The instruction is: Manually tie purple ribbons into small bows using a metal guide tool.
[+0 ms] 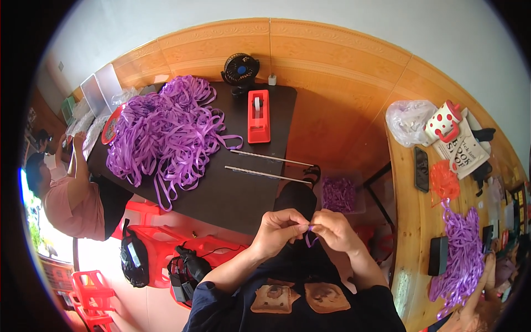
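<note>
My left hand (278, 230) and my right hand (334, 228) meet in front of my chest, their thumbs and fingertips pinched together. Between them is a short piece of purple ribbon (311, 239), with a small loop hanging below the fingers. The exact spot where the fingertips grip is partly hidden. Beyond my hands, two thin metal rods (269, 175) stick out over the dark table (238, 205). A large tangled heap of purple ribbon (166, 135) covers the table's left half. Past the rods, a red tape dispenser (259, 133) stands near a black fan (241, 70).
A clear bin (358, 206) of purple ribbon pieces sits low beyond my right hand. The wooden table (410, 249) at right bears more ribbon (462, 249), a phone (421, 169) and a dotted cup (442, 123). Red stools (152, 243) hold bags. People work at both sides.
</note>
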A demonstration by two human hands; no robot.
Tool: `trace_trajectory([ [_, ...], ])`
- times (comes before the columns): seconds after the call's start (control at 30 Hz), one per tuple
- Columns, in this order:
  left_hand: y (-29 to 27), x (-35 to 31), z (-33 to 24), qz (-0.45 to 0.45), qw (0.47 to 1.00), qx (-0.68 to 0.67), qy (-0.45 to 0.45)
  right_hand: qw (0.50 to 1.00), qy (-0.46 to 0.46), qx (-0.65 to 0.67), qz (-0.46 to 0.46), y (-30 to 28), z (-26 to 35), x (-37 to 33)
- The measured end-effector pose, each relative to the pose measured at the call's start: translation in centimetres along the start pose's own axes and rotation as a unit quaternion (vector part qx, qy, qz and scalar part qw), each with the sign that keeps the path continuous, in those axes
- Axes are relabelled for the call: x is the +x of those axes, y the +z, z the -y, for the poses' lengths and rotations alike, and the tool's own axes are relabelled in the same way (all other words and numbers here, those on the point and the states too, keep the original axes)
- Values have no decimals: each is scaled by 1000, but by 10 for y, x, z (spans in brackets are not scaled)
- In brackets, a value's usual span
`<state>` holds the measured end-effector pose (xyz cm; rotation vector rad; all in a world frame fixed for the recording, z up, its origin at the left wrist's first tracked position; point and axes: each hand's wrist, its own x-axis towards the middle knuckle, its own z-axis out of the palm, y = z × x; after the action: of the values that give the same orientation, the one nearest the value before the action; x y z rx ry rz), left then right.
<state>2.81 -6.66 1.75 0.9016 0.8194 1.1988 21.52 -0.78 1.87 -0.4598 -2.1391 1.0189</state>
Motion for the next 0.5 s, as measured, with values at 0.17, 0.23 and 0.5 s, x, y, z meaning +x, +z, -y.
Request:
trace_trajectory([
  [0.17,-9,-3,12,-6,999,-26,-29,984,98,144,25,-35,-4,-16],
  [0.23,-1,-4,13,-5,998,-34,-48,989,118,95,-3,-44,5,-17],
  [0.5,5,-3,44,-21,988,-42,-144,974,2,-225,-13,-46,-3,-20],
])
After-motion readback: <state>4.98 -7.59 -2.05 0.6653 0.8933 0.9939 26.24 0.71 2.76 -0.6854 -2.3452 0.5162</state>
